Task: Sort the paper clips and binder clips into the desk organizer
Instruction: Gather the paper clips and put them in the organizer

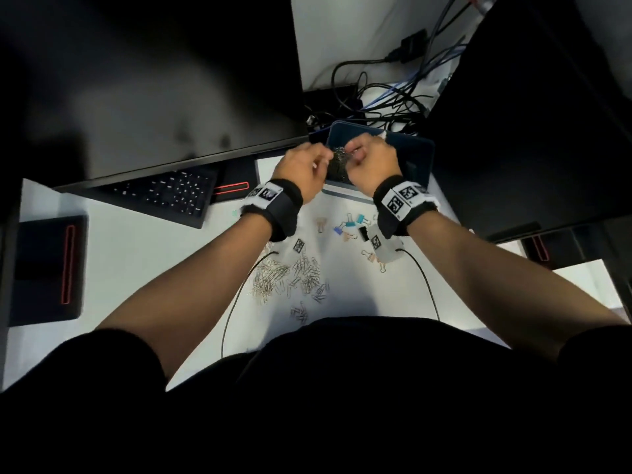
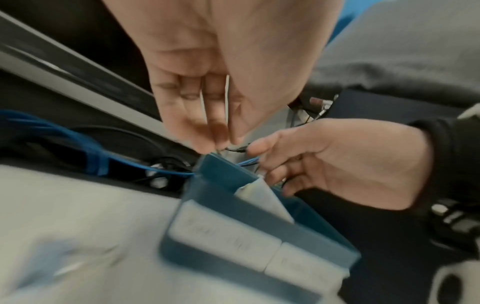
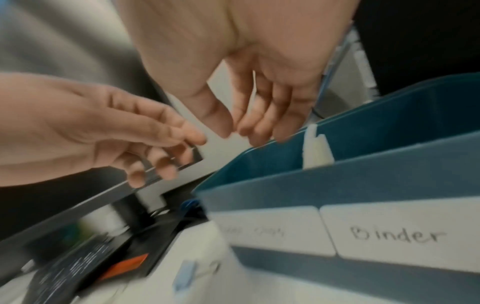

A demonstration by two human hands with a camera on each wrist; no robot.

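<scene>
Left wrist, left hand [image 2: 221, 86] grip pinching paper clip [image 2: 226, 107]

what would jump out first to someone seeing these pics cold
Both hands, left hand and right hand, meet over the left end of the blue desk organizer at the desk's far side. Nearer the person, silver paper clips lie heaped, with colourful binder clips scattered to their right.

Bare forearms, black short sleeves, and black wristbands [image 1: 286, 213] bearing white plates printed with square black-and-white markers.
</scene>
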